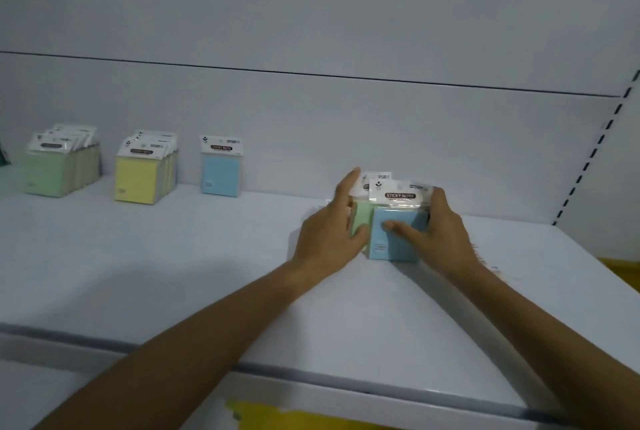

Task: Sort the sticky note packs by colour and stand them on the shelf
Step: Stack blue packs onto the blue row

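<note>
Far left on the shelf: green row standing, then yellow row, then one blue pack upright beside it. Over to the right, well apart: left hand spread flat against a green pack, fingers loose, not clamped. Right hand wrapped round the front blue pack, thumb across its face, pack upright on the shelf.

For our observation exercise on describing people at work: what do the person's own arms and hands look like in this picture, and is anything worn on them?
Both forearms enter from the bottom edge and are bare up to the frame edge: no sleeves show. The left hand and right hand wear no gloves, and no watch, bracelet or ring is visible. The fingers are bare too. Motion blur hides finer detail such as the nails.
</note>
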A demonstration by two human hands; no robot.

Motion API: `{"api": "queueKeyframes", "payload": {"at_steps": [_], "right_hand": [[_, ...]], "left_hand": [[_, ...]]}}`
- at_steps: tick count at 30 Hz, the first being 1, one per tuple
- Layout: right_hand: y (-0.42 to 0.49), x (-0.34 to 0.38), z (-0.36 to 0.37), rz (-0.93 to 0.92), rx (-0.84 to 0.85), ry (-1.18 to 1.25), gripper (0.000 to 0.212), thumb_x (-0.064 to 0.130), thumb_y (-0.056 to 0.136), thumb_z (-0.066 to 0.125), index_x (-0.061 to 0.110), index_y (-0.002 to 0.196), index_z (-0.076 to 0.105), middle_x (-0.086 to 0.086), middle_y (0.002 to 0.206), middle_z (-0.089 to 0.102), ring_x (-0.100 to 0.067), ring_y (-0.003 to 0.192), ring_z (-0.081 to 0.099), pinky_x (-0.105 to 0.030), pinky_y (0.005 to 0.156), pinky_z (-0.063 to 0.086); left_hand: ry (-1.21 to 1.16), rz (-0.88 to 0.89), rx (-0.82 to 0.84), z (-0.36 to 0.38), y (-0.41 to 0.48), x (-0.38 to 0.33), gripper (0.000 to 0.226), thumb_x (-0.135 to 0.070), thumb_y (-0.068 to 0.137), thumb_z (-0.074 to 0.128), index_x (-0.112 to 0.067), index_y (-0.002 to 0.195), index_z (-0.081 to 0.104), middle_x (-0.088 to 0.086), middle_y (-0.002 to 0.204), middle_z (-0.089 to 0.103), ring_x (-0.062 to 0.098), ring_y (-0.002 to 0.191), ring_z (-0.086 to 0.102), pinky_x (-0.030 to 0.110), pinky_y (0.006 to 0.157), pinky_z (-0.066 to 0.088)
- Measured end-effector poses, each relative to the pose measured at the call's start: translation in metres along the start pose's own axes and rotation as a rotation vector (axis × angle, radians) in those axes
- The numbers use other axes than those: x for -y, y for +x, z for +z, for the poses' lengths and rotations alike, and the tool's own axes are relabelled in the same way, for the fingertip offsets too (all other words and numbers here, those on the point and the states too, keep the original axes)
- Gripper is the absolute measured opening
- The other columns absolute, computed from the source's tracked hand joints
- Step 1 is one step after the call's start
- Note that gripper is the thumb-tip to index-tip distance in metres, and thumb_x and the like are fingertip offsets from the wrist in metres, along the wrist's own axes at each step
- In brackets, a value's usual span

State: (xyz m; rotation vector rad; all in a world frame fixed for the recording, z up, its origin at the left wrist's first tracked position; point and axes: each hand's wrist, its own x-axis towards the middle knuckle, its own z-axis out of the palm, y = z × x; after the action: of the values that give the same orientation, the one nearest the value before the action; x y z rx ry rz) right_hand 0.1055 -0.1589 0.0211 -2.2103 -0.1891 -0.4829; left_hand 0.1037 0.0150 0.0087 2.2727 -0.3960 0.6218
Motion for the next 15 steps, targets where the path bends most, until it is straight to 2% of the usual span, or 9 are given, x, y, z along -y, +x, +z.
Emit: {"api": "queueKeyframes", "payload": {"at_steps": [1, 3, 5, 7, 8, 10, 12, 15], "right_hand": [[0.001, 0.005, 0.004, 0.068, -0.021, 0.112, 0.065, 0.036, 0.071, 0.08, 0.017, 0.118, 0.04, 0.001, 0.108, 0.061, -0.021, 0.095, 0.06, -0.043, 0.08, 0.054], [0.004, 0.012, 0.017, 0.219, -0.06, 0.359, 0.065, 0.027, 0.065, 0.085, 0.016, 0.115, 0.044, -0.003, 0.111, 0.063, -0.02, 0.096, 0.063, -0.041, 0.083, 0.055], [0.006, 0.022, 0.036, 0.36, -0.044, 0.578, 0.063, 0.024, 0.065, 0.085, 0.01, 0.116, 0.051, -0.006, 0.112, 0.066, -0.018, 0.092, 0.065, -0.033, 0.074, 0.056], [0.006, 0.038, 0.06, 0.446, 0.024, 0.717, 0.06, 0.022, 0.07, 0.082, 0.006, 0.119, 0.052, -0.011, 0.112, 0.065, -0.02, 0.087, 0.065, -0.028, 0.063, 0.056], [0.005, 0.048, 0.075, 0.474, 0.052, 0.766, 0.06, 0.022, 0.073, 0.08, 0.007, 0.122, 0.049, -0.012, 0.113, 0.064, -0.022, 0.088, 0.064, -0.03, 0.067, 0.057], [0.004, 0.07, 0.103, 0.507, 0.074, 0.791, 0.062, 0.026, 0.078, 0.075, 0.015, 0.13, 0.042, -0.011, 0.119, 0.059, -0.024, 0.097, 0.061, -0.038, 0.083, 0.056], [0.002, 0.096, 0.129, 0.459, 0.08, 0.796, 0.063, 0.027, 0.082, 0.071, 0.019, 0.134, 0.037, -0.008, 0.12, 0.056, -0.021, 0.099, 0.058, -0.039, 0.09, 0.052], [-0.003, 0.128, 0.16, 0.423, 0.171, 0.88, 0.062, 0.03, 0.081, 0.072, 0.017, 0.132, 0.039, -0.005, 0.119, 0.059, -0.019, 0.098, 0.061, -0.037, 0.089, 0.052]], "left_hand": [[-0.086, -0.067, -0.026, -0.005, -0.002, 0.002, 0.079, -0.022, 0.081, 0.067, -0.036, 0.144, 0.023, -0.011, 0.098, 0.063, 0.017, 0.077, 0.065, 0.031, 0.073, 0.055], [-0.285, -0.184, -0.108, -0.015, -0.003, 0.009, 0.052, -0.018, 0.08, 0.069, -0.027, 0.127, 0.051, -0.01, 0.098, 0.068, 0.014, 0.08, 0.068, 0.034, 0.078, 0.058], [-0.431, -0.262, -0.175, -0.029, -0.006, 0.014, 0.026, -0.014, 0.082, 0.068, -0.02, 0.106, 0.064, -0.004, 0.1, 0.072, 0.014, 0.087, 0.069, 0.035, 0.081, 0.058], [-0.427, -0.238, -0.226, -0.046, -0.013, 0.02, 0.017, -0.014, 0.083, 0.067, -0.023, 0.098, 0.063, -0.008, 0.095, 0.07, 0.01, 0.087, 0.067, 0.024, 0.076, 0.055], [-0.377, -0.207, -0.254, -0.055, -0.017, 0.023, 0.017, -0.017, 0.084, 0.067, -0.026, 0.096, 0.062, -0.012, 0.092, 0.068, 0.006, 0.085, 0.065, 0.02, 0.073, 0.053], [-0.285, -0.203, -0.322, -0.071, -0.027, 0.034, 0.017, -0.021, 0.084, 0.067, -0.028, 0.098, 0.061, -0.014, 0.093, 0.066, 0.003, 0.084, 0.063, 0.017, 0.071, 0.053], [-0.317, -0.244, -0.417, -0.091, -0.034, 0.049, 0.017, -0.019, 0.085, 0.066, -0.025, 0.1, 0.06, -0.007, 0.099, 0.068, 0.007, 0.088, 0.065, 0.019, 0.071, 0.055], [-0.47, -0.316, -0.516, -0.124, -0.043, 0.068, 0.013, -0.013, 0.087, 0.063, -0.02, 0.097, 0.06, 0.003, 0.103, 0.071, 0.015, 0.09, 0.068, 0.028, 0.073, 0.056]]}}
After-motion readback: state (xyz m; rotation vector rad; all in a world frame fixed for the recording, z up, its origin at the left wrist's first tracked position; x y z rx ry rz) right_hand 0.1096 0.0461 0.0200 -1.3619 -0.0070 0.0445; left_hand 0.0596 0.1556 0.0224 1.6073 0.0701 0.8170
